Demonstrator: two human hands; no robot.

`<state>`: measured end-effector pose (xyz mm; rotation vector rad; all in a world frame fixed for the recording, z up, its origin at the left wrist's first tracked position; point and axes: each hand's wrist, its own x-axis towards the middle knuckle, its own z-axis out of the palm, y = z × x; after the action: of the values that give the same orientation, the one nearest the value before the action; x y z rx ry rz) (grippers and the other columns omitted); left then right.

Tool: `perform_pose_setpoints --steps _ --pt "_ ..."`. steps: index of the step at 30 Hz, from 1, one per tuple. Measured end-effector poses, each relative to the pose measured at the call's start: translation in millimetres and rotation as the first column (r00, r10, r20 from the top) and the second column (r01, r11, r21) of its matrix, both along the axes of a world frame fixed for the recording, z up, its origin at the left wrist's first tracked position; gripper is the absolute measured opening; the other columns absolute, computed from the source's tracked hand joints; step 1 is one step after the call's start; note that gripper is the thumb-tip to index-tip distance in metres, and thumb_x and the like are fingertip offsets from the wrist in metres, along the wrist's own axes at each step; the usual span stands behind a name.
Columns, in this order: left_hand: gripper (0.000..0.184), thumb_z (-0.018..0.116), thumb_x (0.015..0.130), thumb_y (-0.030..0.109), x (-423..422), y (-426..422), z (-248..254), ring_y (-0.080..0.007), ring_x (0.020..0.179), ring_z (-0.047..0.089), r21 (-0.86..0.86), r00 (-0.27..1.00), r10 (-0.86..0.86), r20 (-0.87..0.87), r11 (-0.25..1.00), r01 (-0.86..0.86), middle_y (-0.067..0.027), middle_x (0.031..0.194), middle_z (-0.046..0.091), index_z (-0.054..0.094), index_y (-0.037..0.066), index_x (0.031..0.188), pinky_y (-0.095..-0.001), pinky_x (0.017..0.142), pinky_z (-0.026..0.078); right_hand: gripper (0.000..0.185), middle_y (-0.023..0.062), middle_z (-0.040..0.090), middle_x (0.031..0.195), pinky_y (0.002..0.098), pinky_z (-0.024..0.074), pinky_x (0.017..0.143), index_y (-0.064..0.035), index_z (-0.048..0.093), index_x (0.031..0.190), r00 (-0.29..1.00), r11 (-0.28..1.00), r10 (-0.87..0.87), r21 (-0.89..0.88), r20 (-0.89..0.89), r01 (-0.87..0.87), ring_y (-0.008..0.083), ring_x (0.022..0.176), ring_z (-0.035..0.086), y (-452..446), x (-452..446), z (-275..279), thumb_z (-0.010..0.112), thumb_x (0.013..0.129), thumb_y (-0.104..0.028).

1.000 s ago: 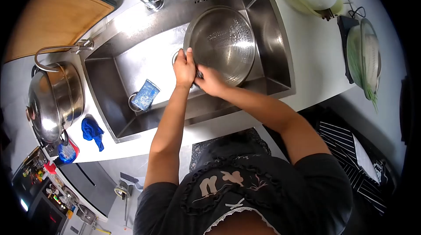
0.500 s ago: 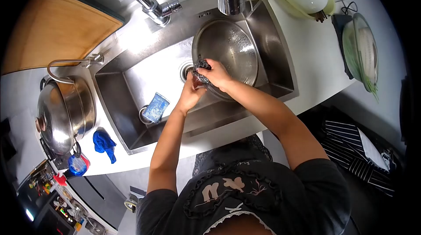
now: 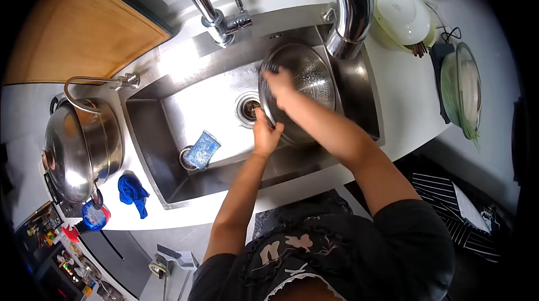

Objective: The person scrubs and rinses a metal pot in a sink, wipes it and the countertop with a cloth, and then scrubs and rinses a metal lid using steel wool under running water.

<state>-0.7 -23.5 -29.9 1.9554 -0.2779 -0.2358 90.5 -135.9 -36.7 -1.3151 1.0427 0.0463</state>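
A round steel basin point(image 3: 314, 79) leans tilted in the right half of the sink, wet drops or dimples on its inner wall. My left hand point(image 3: 266, 134) is closed on its near-left rim. My right hand point(image 3: 280, 83), smeared by motion, presses against the left part of the basin's rim. A dark, shiny scouring pad point(image 3: 270, 68) shows in part at its fingertips; the rest is hidden. Left of the basin lies the open drain point(image 3: 247, 108).
A blue-and-white sponge point(image 3: 203, 149) lies in the steel sink point(image 3: 168, 180). Chrome faucets point(image 3: 222, 26) overhang the back edge. A lidded steel pot point(image 3: 73, 144) and blue cloth point(image 3: 133, 189) stand left. Dishes point(image 3: 401, 15) and a green bowl point(image 3: 452, 85) sit right.
My left hand has gone from the scouring pad to the basin's rim. The right hand has moved up along the rim with the pad, and the basin has tilted more steeply.
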Motion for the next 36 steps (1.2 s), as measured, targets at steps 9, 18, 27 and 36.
perform_pose_setpoints --steps 9,18,27,36 --pt "0.035 0.061 0.071 0.005 2 27 -21 -0.0369 0.054 0.055 0.178 0.996 0.053 -0.065 0.983 -0.04 -0.0198 0.06 0.053 0.033 0.0 0.091 -0.0406 0.051 0.044 0.032 0.0101 0.061 0.079 0.0358 0.0433 0.055 0.0061 0.058 0.091 0.937 0.929 -0.31 0.157 -0.162 0.334 0.0203 0.062 0.054 -21 45 31 0.066 0.077 -0.021" --pt "0.035 0.061 0.071 0.005 -14 16 -13 -0.0351 0.054 0.056 0.163 1.0 0.02 0.009 0.986 -0.021 -0.0177 0.061 0.054 0.033 0.0 0.091 -0.0387 0.05 0.045 0.048 0.0145 0.061 0.095 0.0385 0.0475 0.068 0.0052 0.05 0.113 0.994 0.991 -0.102 -0.094 -0.037 0.098 0.0269 0.082 0.058 -17 23 11 0.06 0.08 -0.028" --pt "0.036 0.061 0.073 0.009 -18 19 -21 -0.037 0.056 0.057 0.229 0.999 0.045 -0.022 0.973 -0.039 -0.0183 0.062 0.055 0.033 0.0 0.093 -0.0406 0.051 0.045 0.056 0.0119 0.045 0.12 0.0459 0.0461 0.079 -0.0052 0.042 0.122 0.983 0.921 -0.144 0.347 -0.117 0.176 0.0274 0.107 0.044 -55 35 58 0.063 0.079 -0.034" --pt "0.037 0.065 0.072 0.012 -8 41 -22 -0.0326 0.059 0.058 0.281 0.999 0.026 -0.046 0.96 -0.012 -0.016 0.064 0.055 0.036 0.004 0.094 -0.0382 0.057 0.045 0.038 0.0143 0.061 0.096 0.0361 0.0466 0.078 0.0025 0.054 0.107 0.997 0.993 0.014 -0.121 0.073 -0.005 0.0258 0.087 0.06 -110 -28 -8 0.064 0.08 -0.022"
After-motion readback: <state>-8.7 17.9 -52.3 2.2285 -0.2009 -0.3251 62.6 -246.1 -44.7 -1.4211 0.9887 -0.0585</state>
